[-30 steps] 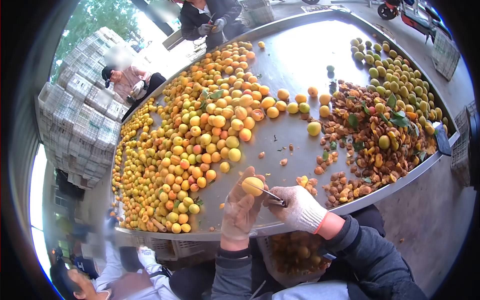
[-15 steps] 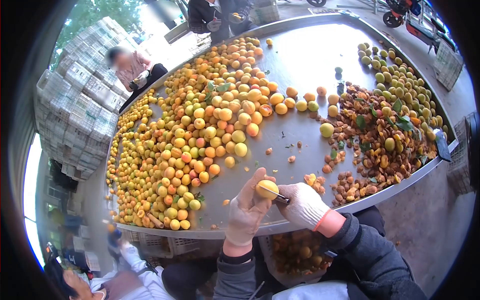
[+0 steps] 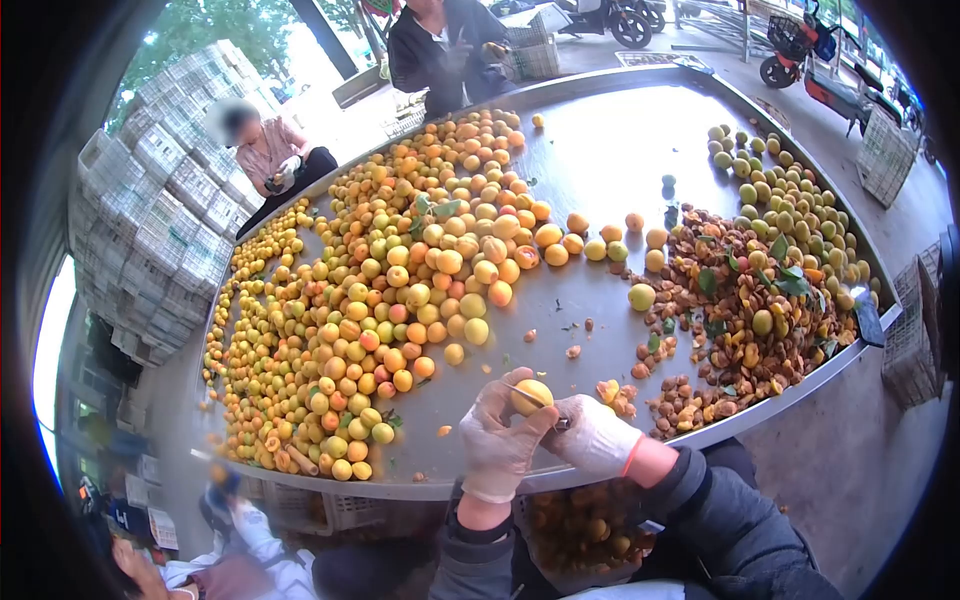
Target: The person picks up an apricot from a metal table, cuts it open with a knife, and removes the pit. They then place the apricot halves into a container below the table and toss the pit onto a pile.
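Observation:
My left hand (image 3: 497,440), in a thin pale glove, holds a yellow-orange apricot (image 3: 531,394) just above the near edge of the metal table (image 3: 600,150). My right hand (image 3: 595,437), in a white knit glove with an orange cuff, grips a small knife (image 3: 535,402) whose blade lies against the apricot. Both hands touch each other around the fruit. A split apricot piece (image 3: 606,390) lies on the table just right of my hands.
A large heap of apricots (image 3: 400,290) covers the table's left half. Brown pits and leaves (image 3: 740,320) pile at the right, greenish fruit (image 3: 800,210) beyond. A crate of fruit (image 3: 585,520) sits under the table's edge. Two people work at the far side, another at lower left. Stacked crates (image 3: 150,230) stand left.
My hands have drawn closer together and slightly toward me, the knife staying on the apricot. The view has tilted, so the table sits lower in frame.

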A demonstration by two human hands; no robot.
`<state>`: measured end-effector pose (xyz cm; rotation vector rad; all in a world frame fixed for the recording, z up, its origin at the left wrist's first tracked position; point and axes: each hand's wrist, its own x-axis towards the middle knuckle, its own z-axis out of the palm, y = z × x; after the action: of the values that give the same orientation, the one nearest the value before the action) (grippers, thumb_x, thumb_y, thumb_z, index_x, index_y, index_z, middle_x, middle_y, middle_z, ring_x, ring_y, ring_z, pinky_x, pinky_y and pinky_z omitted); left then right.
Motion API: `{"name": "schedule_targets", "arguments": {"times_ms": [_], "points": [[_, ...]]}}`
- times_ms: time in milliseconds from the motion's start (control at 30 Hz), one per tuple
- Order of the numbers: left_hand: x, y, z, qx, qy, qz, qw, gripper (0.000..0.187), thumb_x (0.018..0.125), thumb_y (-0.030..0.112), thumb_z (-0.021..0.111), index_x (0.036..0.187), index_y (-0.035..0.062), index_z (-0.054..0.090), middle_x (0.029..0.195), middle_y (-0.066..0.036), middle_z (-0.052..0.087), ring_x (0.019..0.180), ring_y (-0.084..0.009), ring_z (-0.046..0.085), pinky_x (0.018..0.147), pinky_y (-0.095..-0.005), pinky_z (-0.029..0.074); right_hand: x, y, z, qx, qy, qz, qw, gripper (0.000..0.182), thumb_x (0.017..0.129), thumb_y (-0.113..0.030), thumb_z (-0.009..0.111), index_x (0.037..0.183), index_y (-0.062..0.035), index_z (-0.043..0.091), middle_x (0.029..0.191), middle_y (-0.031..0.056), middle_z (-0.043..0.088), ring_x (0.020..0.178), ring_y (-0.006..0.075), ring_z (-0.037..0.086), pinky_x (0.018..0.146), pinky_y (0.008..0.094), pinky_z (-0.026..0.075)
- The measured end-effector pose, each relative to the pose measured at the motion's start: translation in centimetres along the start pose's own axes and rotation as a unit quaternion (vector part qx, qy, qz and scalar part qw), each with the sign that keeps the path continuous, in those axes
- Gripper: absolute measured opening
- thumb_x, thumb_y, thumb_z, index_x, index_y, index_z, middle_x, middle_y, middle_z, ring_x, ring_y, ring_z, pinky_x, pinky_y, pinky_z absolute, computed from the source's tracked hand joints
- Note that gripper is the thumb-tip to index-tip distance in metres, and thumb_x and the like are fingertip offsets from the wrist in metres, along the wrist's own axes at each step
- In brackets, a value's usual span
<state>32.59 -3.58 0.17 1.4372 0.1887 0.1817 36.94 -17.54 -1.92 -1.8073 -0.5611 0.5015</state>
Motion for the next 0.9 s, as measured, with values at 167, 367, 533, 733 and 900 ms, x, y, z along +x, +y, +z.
{"name": "schedule_targets", "arguments": {"times_ms": [167,367,533,733,900], "points": [[-0.3,0.7,-0.1,0.006,-0.055,0.012,0.998,0.05,0.077,0.002,0.079,0.122,-0.0034,0.057,0.102,-0.003,0.062,0.09,-0.0093,0.059,0.081,-0.0225,0.05,-0.6,-2.5,-1.7,0.087,-0.135,0.142,0.977,0.017,0.084,-0.013,0.064,0.092,0.0008,0.069,0.078,0.011,0.069,0.072,0.013,0.059,0.071,0.0309,0.048],[0.6,0.6,-1.5,-0.048,0.039,0.008,0.998,0.05,0.078,0.001,0.076,0.124,-0.0006,0.057,0.101,-0.003,0.063,0.087,-0.0104,0.061,0.079,-0.0232,0.051,-2.3,-3.7,-5.5,0.141,0.009,0.184,0.973,0.012,0.083,-0.004,0.063,0.094,-0.003,0.069,0.065,0.0007,0.059,0.069,0.0083,0.062,0.06,0.0233,0.048],[-0.3,-0.9,0.5,0.288,-0.043,0.152,0.944,0.054,0.075,0.0,0.076,0.126,0.0035,0.057,0.099,-0.007,0.065,0.084,-0.0157,0.064,0.077,-0.0263,0.052,-1.1,-2.4,-3.1,0.09,0.147,-0.036,0.984,0.041,0.079,-0.021,0.074,0.111,-0.0001,0.06,0.094,0.0117,0.066,0.083,0.0193,0.065,0.075,0.0317,0.052],[-0.4,-1.3,0.4,0.161,-0.079,0.168,0.969,0.05,0.077,0.003,0.075,0.125,0.0026,0.058,0.101,-0.011,0.065,0.085,-0.0177,0.065,0.078,-0.0281,0.053,-0.8,-3.2,-3.4,0.143,0.059,0.021,0.988,0.035,0.081,-0.022,0.072,0.106,-0.0012,0.06,0.088,0.0106,0.066,0.079,0.019,0.064,0.07,0.0317,0.052],[-0.1,0.3,-0.8,-0.26,-0.068,-0.051,0.962,0.041,0.094,0.011,0.06,0.133,0.0004,0.05,0.107,-0.013,0.063,0.084,-0.017,0.064,0.075,-0.0281,0.055,-0.9,-3.5,-4.0,0.3,0.023,0.136,0.944,0.026,0.085,-0.022,0.066,0.104,-0.0052,0.063,0.071,0.0044,0.063,0.058,0.0108,0.059,0.05,0.0249,0.047]]}}
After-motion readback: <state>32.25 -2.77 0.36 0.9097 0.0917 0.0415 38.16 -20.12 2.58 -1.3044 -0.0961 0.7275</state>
